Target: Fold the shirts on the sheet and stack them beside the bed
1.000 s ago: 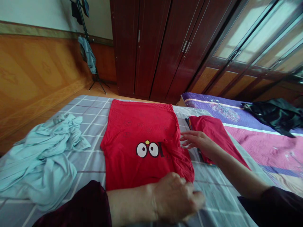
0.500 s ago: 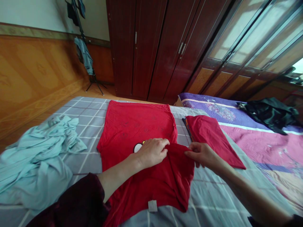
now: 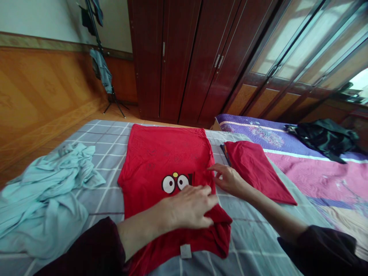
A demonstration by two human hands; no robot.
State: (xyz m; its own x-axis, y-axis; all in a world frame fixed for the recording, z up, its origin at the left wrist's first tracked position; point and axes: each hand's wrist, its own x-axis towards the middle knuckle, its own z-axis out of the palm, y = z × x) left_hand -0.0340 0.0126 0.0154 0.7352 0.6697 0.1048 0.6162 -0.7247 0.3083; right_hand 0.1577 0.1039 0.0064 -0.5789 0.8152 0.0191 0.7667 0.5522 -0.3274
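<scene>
A red T-shirt (image 3: 163, 149) lies spread on the bed, with a cartoon print of two white eyes and a yellow dot on it. Its white neck label (image 3: 185, 251) points toward me. My left hand (image 3: 191, 207) is over the middle of the shirt, palm down with fingers apart, and covers part of the print's lower edge. At the shirt's right edge is my right hand (image 3: 230, 179), its fingertips stretched onto the red cloth and the thumb apart from them. The right sleeve (image 3: 222, 226) is folded inward over the shirt.
A folded red garment (image 3: 258, 168) lies to the right, darker cloth under its left edge. On the left is a crumpled pale-blue cloth (image 3: 51, 191). A second bed (image 3: 296, 165) bears a black garment (image 3: 327, 136). Dark red wardrobes (image 3: 178, 61) and a coat stand (image 3: 99, 42) are behind.
Both hands have let go of the pinched sleeve cloth. My left hand has spread and moved down slightly; my right hand has shifted left and up. The sleeve now lies folded in.
</scene>
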